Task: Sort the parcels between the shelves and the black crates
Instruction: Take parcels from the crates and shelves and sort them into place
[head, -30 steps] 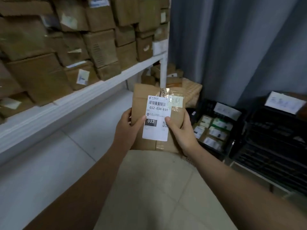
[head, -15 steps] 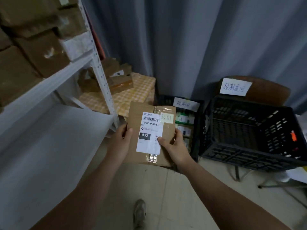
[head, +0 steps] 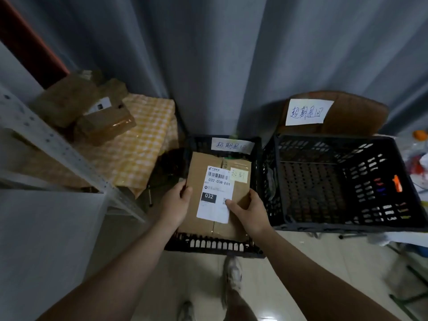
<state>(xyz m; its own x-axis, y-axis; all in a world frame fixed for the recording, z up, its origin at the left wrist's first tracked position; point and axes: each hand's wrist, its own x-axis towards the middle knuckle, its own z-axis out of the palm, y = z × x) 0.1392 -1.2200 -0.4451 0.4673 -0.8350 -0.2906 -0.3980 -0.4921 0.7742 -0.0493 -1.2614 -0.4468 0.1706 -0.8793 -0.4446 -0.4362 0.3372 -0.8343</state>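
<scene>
I hold a flat brown cardboard parcel (head: 201, 163) with a white shipping label reading 032-038-E01 and a yellow sticky note. My left hand (head: 176, 205) grips its left edge, thumb on top. My right hand (head: 249, 210) grips its lower right, thumb pressing the label. The parcel hovers over a small black crate (head: 213, 245) on the floor, which carries a handwritten paper tag. A larger black crate (head: 342, 181) stands to the right, seemingly empty, with a second handwritten sign (head: 306, 112) behind it.
A white metal shelf (head: 58, 144) runs along the left. Behind its upright, a yellow checked cloth (head: 143, 140) holds brown boxes (head: 92, 112). Grey curtains hang behind. My shoes (head: 231, 274) stand on the tiled floor below the crate.
I have turned away from the shelf of boxes toward the crates. The parcel, held in both hands throughout, moved from in front of the shelf to directly above the small black crate.
</scene>
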